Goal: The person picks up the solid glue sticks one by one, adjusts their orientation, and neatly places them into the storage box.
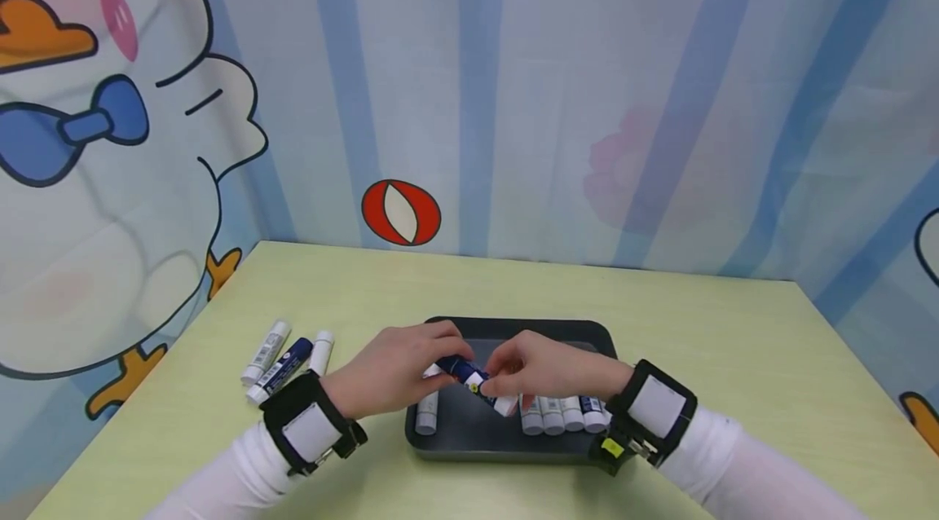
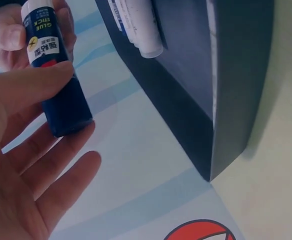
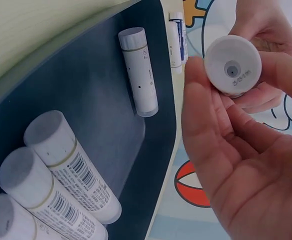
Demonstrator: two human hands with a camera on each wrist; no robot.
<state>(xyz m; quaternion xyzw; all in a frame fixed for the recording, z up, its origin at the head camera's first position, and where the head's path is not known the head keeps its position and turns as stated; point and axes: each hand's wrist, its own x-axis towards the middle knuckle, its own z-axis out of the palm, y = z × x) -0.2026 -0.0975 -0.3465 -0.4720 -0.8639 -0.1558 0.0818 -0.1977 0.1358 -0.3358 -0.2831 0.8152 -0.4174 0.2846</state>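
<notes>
Above the tray, a navy blue glue stick (image 1: 469,375) with a white end is held between both hands. My left hand (image 1: 399,365) pinches it near the dark blue end, the thumb lying across the barrel in the left wrist view. My right hand (image 1: 553,365) has thumb and fingers around the white end. Seen from the right wrist, the round white base (image 3: 233,65) faces the camera. Below lies a dark grey tray (image 1: 484,445) with a lone glue stick (image 1: 426,414) at its left and a row of several glue sticks (image 1: 552,416) at its right.
Left of the tray on the pale yellow table (image 1: 352,284) lie three more glue sticks: a white one (image 1: 266,353), a blue one (image 1: 281,371) and another white one (image 1: 321,350) beside the left wrist. A printed cloth backdrop (image 1: 543,96) stands behind the table.
</notes>
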